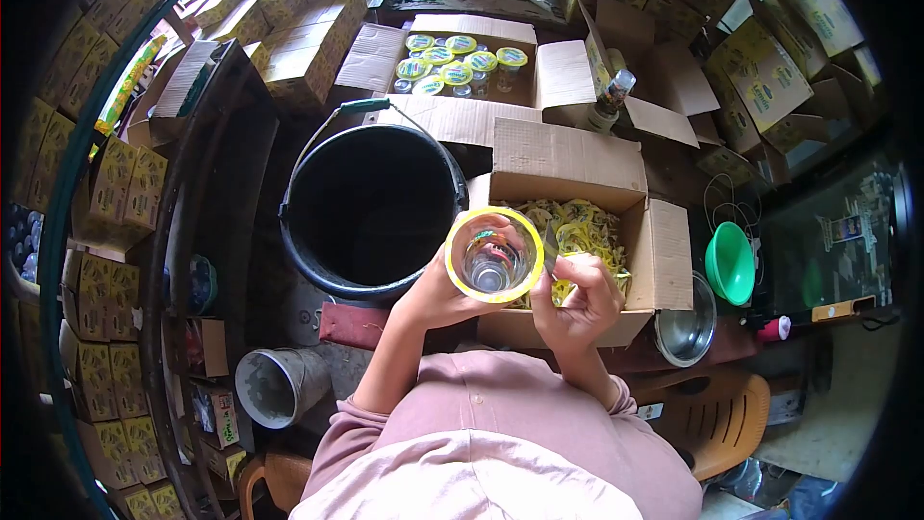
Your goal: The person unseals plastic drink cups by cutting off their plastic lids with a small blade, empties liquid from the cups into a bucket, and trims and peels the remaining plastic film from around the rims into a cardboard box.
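Observation:
My left hand (438,289) is wrapped round a clear plastic cup (493,265), its mouth facing me and a yellow ring of lid film left on the rim. Through the clear wall some of my fingers show. At the cup's right edge, my right hand (580,299) pinches a small dark knife blade (551,248); the handle is hidden in the fingers. Under both hands stands an open cardboard box (669,255) holding a heap of yellow film scraps (582,226). A large black bucket (298,231) with a green-gripped handle is left of the cup.
Behind, a carton (452,116) holds several sealed cups (452,63). A bottle (616,91) stands near another open carton. To the right are a green bowl (730,265) and a metal bowl (685,323). A grey pail (281,385) sits lower left; stacked cartons (111,371) line the left.

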Available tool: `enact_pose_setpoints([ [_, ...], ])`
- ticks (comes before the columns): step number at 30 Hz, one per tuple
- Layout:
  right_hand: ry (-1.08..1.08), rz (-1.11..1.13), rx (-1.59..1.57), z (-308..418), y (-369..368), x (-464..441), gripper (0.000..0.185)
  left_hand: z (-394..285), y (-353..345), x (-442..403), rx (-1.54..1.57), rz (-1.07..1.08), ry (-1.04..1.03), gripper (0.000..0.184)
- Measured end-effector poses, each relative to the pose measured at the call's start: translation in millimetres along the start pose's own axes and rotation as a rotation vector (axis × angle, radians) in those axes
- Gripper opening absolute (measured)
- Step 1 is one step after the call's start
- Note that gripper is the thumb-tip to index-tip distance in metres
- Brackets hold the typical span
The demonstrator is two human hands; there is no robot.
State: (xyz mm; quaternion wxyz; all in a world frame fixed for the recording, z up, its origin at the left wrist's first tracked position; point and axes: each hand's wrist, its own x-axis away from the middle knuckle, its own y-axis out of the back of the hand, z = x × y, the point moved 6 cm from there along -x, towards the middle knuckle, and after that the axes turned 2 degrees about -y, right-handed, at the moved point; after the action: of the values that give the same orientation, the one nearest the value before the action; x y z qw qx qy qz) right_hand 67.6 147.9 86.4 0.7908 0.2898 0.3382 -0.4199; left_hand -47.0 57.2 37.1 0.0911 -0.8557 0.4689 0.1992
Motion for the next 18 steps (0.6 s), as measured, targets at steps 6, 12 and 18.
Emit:
enact_pose_setpoints([
  [6,0.000,-0.009,0.020,-3.1,1.6,-1.2,0.017,6.8,-4.3,3.7,-0.032,0.056,0.014,0.072],
  [12,-0.035,-0.025,-0.028,-7.6,5.5,-0.8,0.017,8.7,-5.2,3.6,0.055,0.045,0.060,0.073],
  [18,-0.042,-0.011,-0.052,-6.8,6.1,5.7,0.017,6.7,-4.2,1.1,0.086,0.033,0.106,0.073],
])
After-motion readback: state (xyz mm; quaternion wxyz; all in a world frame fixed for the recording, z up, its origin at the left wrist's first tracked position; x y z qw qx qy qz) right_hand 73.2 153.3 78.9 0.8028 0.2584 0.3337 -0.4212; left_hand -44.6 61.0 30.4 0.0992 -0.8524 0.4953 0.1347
